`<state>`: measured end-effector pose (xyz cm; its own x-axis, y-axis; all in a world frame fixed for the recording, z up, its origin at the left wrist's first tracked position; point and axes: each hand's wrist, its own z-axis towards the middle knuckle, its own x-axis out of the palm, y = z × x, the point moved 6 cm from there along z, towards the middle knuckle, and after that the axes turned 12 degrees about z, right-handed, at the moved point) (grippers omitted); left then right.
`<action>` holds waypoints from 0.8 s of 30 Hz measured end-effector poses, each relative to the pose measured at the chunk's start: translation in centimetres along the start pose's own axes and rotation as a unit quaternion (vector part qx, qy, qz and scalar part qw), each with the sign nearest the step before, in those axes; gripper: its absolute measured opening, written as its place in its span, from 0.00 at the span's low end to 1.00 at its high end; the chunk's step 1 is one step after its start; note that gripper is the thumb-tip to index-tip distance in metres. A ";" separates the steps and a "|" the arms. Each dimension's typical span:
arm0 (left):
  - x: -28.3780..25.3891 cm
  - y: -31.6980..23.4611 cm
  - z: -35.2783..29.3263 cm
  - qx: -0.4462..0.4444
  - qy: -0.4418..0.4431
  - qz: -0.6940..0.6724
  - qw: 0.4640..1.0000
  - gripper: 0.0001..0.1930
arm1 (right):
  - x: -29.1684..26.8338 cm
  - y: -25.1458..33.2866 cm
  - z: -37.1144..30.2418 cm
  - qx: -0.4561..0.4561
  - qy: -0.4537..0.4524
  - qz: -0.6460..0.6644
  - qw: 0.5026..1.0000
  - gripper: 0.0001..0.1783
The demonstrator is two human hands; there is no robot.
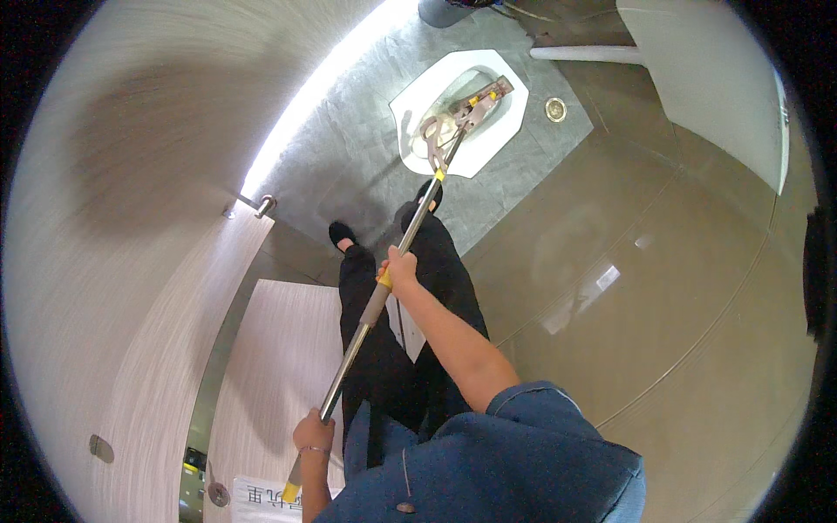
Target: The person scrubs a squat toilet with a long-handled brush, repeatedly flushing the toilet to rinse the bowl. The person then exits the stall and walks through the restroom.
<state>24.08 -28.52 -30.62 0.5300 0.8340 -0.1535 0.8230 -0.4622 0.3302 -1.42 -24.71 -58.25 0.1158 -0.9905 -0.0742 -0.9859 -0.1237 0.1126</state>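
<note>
A long-handled sponge mop (349, 353) slants across the view, its metal pole fitted with a grey grip and yellow collars. Low on the left, my left hand (314, 431) is closed around the pole near its yellow-capped end. Farther up, my right hand (399, 270) wraps the pole by the yellow collar above the grey grip. The mop head (478, 103), grey-brown with yellow parts, lies over the basin of a white squat toilet (507, 122). A looped grey lever sits beside the head. The head's underside is hidden.
A round floor drain (555, 109) is right of the toilet. Wood-grain partition (113, 288) and door (288, 349) enclose the left; shiny brown tiled wall (654, 288) bounds the right. A white panel (715, 87) and a dark bin (445, 12) stand at the far side. My black shoes stand on grey floor.
</note>
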 end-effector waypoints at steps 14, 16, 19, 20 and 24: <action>-0.6 2.7 -9.1 -0.030 -0.013 0.050 0.998 0.15 | -2.5 -1.7 -7.4 0.025 0.021 0.036 0.999 0.13; -1.0 2.5 -9.6 -0.032 -0.012 0.057 0.998 0.16 | -2.5 -1.5 -7.7 0.026 0.011 0.040 0.999 0.13; -1.8 1.4 -10.5 -0.054 0.026 0.055 0.997 0.17 | -2.6 -0.5 -8.2 0.017 0.003 0.041 0.999 0.12; -2.5 0.7 -10.4 -0.030 0.027 0.034 0.999 0.17 | -2.4 0.1 -8.2 0.009 0.006 0.040 0.999 0.12; -5.3 -4.0 -8.9 0.028 -0.009 -0.111 0.993 0.21 | -2.1 1.1 -8.5 0.004 0.003 0.055 0.998 0.12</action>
<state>16.15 -28.37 -22.84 0.3371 0.9121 -0.2333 0.9300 -0.2840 0.2333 -1.75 -23.27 -49.52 0.0068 -0.9985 -0.0550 -0.9936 -0.0129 0.1122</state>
